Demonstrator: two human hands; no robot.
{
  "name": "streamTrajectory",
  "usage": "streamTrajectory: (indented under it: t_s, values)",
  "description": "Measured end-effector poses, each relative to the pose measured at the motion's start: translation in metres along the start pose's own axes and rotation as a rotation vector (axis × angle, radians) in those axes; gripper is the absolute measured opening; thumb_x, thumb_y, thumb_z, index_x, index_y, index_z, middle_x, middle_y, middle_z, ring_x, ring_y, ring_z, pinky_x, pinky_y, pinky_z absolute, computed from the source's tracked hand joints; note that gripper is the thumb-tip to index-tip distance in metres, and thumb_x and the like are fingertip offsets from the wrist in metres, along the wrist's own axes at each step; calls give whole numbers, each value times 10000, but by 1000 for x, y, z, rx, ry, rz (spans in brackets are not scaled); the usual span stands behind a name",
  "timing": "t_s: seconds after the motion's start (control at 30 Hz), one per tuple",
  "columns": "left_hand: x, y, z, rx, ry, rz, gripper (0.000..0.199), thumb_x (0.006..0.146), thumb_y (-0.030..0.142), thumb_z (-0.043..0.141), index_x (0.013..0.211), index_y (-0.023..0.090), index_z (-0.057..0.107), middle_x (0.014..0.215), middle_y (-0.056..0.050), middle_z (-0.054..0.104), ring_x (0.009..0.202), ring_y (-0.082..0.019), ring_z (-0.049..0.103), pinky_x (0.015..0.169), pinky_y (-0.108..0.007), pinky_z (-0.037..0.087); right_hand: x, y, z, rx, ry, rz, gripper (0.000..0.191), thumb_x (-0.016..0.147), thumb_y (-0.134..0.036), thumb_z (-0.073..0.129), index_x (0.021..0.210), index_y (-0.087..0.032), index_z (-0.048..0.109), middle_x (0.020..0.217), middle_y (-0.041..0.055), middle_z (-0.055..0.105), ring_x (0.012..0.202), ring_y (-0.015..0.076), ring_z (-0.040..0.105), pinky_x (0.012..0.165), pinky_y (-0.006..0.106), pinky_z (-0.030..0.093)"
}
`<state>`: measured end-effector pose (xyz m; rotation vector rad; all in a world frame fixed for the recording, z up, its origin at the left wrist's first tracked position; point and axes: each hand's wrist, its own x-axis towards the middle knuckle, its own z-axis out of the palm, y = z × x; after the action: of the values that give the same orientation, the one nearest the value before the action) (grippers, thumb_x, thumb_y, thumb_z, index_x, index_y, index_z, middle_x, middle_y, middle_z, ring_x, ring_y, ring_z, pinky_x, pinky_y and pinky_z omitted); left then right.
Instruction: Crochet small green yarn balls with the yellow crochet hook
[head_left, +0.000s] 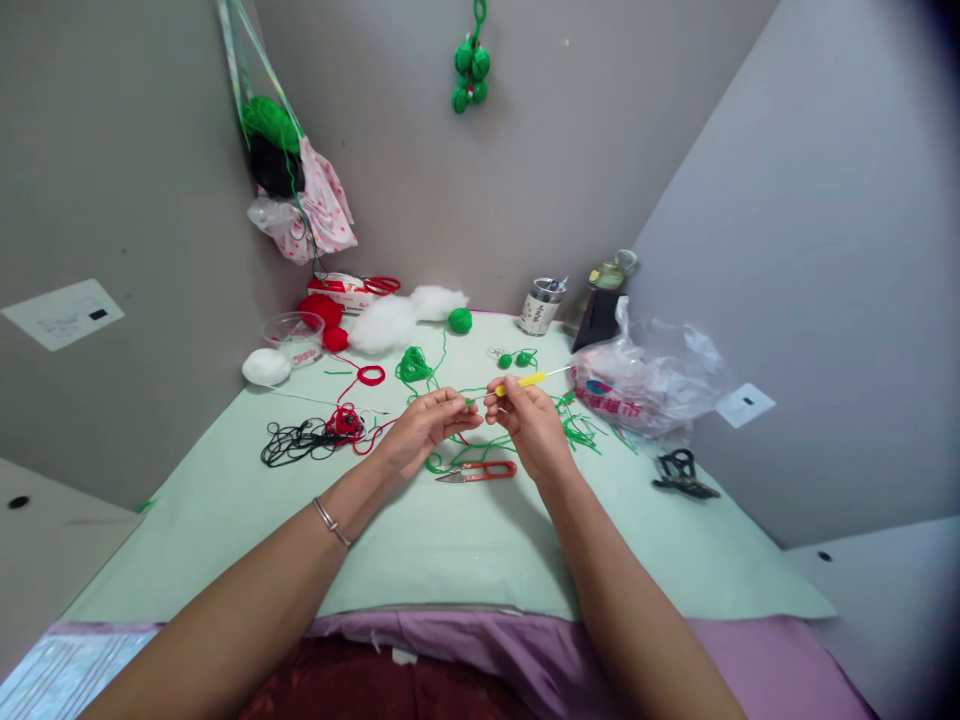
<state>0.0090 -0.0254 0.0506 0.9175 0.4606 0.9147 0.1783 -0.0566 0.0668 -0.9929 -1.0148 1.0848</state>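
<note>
My right hand (527, 420) is closed round a yellow-handled crochet hook (523, 385), whose metal shaft shows at both ends. My left hand (435, 422) pinches a small green crochet piece (470, 403) between thumb and fingers. The hook's left tip is at or very near this piece; whether it is through a loop is too small to tell. Below the hands, orange-handled thread snips (480, 471) lie on the pale green cloth (450, 560). Green yarn (495, 443) runs under and between my hands.
Left lie black cord (300, 440), red yarn (346, 421) and a red ring (371, 375). Behind are white stuffing (386, 322), a green ball (460, 320) and a pen tin (540, 307). A plastic bag (645, 380) and black clip (681, 472) sit right.
</note>
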Motion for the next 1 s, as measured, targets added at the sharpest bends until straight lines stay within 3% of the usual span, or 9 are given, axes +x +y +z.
streamTrajectory:
  t_s: [0.2,0.4,0.53,0.63,0.87,1.0]
  values:
    - [0,1,2,-31,-41,-2,312,752,402,901,775,173,691,867,-67,772,840,-209,744,919,-357,564,-1,0,1,123,-56,106,408,720,-547,870,838,-181,733,710,9,690,589,98,584,580,233,520]
    - [-1,-2,3,-20,-32,-14,327,756,388,909,785,164,672,875,-46,759,797,-164,734,880,-306,566,-5,-2,7,145,-65,67,299,702,-422,903,843,-193,774,791,1,714,617,84,564,567,218,486]
    - [0,-6,1,13,-16,-14,364,775,423,896,781,149,656,854,-45,754,801,-152,721,899,-304,551,-6,-2,10,141,-81,60,289,706,-420,900,839,-189,790,621,-21,647,557,94,540,499,217,427]
    - [-1,-6,2,41,-4,7,394,753,462,902,761,159,651,839,-21,735,816,-150,709,916,-308,538,-6,-4,11,164,-73,54,308,686,-439,908,830,-197,783,660,-21,663,536,81,519,469,209,408]
    - [-3,-3,6,186,-54,0,366,724,452,917,723,163,692,819,-24,734,846,-161,672,895,-297,494,-4,-5,7,206,-83,65,325,697,-459,905,855,-204,779,675,-20,675,560,87,546,490,200,472]
    - [-2,5,-2,281,-88,-43,395,693,450,941,655,140,699,725,-46,714,757,-165,642,813,-292,489,-4,-5,4,222,-79,52,305,710,-446,904,861,-214,778,819,13,751,659,101,603,529,190,510]
